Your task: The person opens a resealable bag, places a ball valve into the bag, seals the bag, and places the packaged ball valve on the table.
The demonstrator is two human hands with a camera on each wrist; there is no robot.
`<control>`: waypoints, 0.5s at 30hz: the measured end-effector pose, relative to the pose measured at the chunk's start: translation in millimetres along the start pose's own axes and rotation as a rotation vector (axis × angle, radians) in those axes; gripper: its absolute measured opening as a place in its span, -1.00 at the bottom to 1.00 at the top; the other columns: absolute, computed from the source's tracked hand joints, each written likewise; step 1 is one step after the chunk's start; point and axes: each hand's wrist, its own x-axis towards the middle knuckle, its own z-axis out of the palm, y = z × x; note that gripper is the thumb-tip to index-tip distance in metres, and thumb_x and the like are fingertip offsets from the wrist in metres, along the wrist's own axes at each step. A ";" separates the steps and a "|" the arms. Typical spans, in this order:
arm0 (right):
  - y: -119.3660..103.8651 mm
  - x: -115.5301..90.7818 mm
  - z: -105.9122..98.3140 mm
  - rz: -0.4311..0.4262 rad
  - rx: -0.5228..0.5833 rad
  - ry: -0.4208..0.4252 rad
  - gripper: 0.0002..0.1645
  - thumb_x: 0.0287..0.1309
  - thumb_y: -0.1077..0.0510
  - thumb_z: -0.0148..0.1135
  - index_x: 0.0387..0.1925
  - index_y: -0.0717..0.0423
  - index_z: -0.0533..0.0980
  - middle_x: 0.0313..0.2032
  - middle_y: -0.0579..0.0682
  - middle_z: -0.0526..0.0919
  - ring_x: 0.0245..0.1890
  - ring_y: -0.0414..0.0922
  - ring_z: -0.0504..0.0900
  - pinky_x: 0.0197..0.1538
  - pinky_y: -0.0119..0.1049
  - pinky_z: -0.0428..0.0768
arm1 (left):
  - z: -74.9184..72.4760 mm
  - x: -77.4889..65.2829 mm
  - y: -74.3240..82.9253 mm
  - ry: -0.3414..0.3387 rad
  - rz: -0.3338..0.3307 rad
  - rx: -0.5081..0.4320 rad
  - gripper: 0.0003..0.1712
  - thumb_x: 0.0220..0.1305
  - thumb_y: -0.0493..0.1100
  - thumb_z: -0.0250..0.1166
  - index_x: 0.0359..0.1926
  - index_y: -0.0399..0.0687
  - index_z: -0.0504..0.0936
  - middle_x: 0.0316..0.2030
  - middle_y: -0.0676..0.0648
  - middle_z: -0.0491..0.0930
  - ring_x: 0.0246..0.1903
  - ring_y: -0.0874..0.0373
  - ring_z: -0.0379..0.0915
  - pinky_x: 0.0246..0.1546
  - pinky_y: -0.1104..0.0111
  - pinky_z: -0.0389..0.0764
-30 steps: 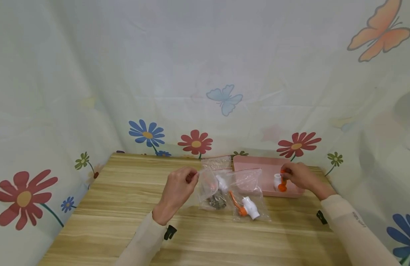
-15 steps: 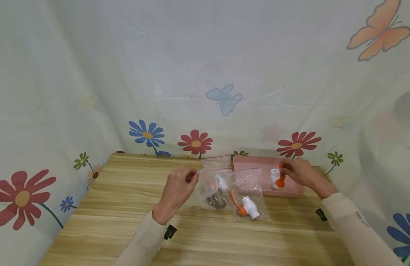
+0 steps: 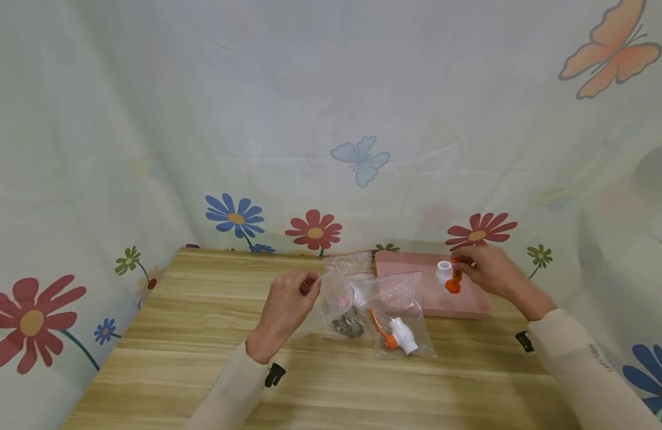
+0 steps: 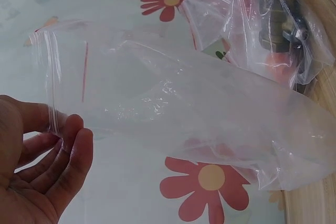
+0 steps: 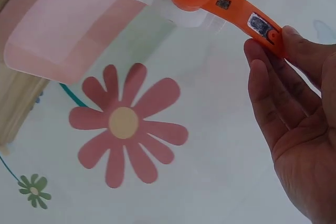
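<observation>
My right hand [image 3: 489, 270] pinches the orange lever handle of a white ball valve [image 3: 445, 272], which hangs over the pink tray [image 3: 387, 261]. In the right wrist view, thumb and fingers grip the end of the orange handle [image 5: 241, 15]. My left hand [image 3: 289, 303] pinches the zip edge of a clear zip bag [image 4: 142, 98] held upright; no contents show in it. Close by on the table lie a bagged white valve [image 3: 403, 335] with an orange lever and another bag holding dark metal-looking parts [image 3: 349, 324].
A further clear zip bag [image 3: 348, 263] lies at the back edge beside the tray. The wooden table [image 3: 228, 286] meets a flower-printed cloth wall [image 3: 266, 149] behind and at both sides.
My right hand has raised the ball valve from the tray, moving it up and slightly left. My left hand and the bag it holds have stayed in place.
</observation>
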 end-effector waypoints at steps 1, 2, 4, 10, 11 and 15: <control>-3.2 0.4 -2.6 -0.010 -0.006 0.014 -0.79 0.00 0.32 0.44 -0.24 0.21 0.67 -0.42 -0.02 0.72 -0.42 -0.13 0.65 -0.27 -0.10 0.68 | -0.3 0.1 0.3 -0.001 0.000 0.001 -0.96 0.17 -0.28 0.40 -0.34 -0.17 0.71 -0.47 -0.03 0.69 -0.52 0.26 0.56 -0.47 0.53 0.57; -6.1 0.8 -4.5 -0.021 -0.008 0.031 -0.78 -0.01 0.32 0.45 -0.25 0.20 0.67 -0.43 -0.04 0.71 -0.42 -0.14 0.64 -0.27 -0.11 0.68 | -0.3 0.3 0.5 -0.002 0.001 0.002 -0.97 0.19 -0.28 0.39 -0.34 -0.17 0.72 -0.47 -0.04 0.69 -0.51 0.25 0.56 -0.47 0.53 0.58; -11.8 1.6 -8.3 -0.048 -0.008 0.062 -0.78 -0.05 0.34 0.46 -0.27 0.17 0.66 -0.45 -0.09 0.69 -0.43 -0.17 0.62 -0.29 -0.13 0.68 | -0.9 0.3 0.9 -0.005 0.002 0.002 -0.95 0.21 -0.26 0.38 -0.34 -0.16 0.72 -0.47 -0.03 0.69 -0.51 0.25 0.57 -0.46 0.52 0.58; -26.3 4.4 -16.8 -0.165 -0.003 0.196 -0.67 -0.19 0.42 0.51 -0.29 0.18 0.65 -0.47 -0.08 0.70 -0.46 -0.20 0.64 -0.36 -0.19 0.68 | -2.0 1.0 1.9 -0.005 0.003 0.005 -0.95 0.22 -0.25 0.37 -0.34 -0.16 0.72 -0.46 -0.04 0.70 -0.51 0.24 0.57 -0.46 0.53 0.59; -28.9 4.8 -18.5 -0.182 -0.003 0.217 -0.66 -0.21 0.44 0.51 -0.30 0.18 0.65 -0.47 -0.07 0.70 -0.47 -0.19 0.65 -0.37 -0.20 0.67 | -2.0 1.2 2.1 -0.004 0.003 0.006 -0.94 0.23 -0.25 0.37 -0.34 -0.16 0.72 -0.46 -0.04 0.70 -0.51 0.24 0.58 -0.46 0.53 0.59; -41.0 6.4 -27.0 -0.227 0.000 0.283 -0.65 -0.25 0.46 0.52 -0.33 0.17 0.65 -0.49 -0.08 0.69 -0.49 -0.21 0.60 -0.42 -0.28 0.63 | -2.4 1.9 3.3 0.003 0.003 0.007 -0.95 0.22 -0.25 0.37 -0.34 -0.16 0.72 -0.46 -0.04 0.70 -0.51 0.24 0.57 -0.46 0.52 0.59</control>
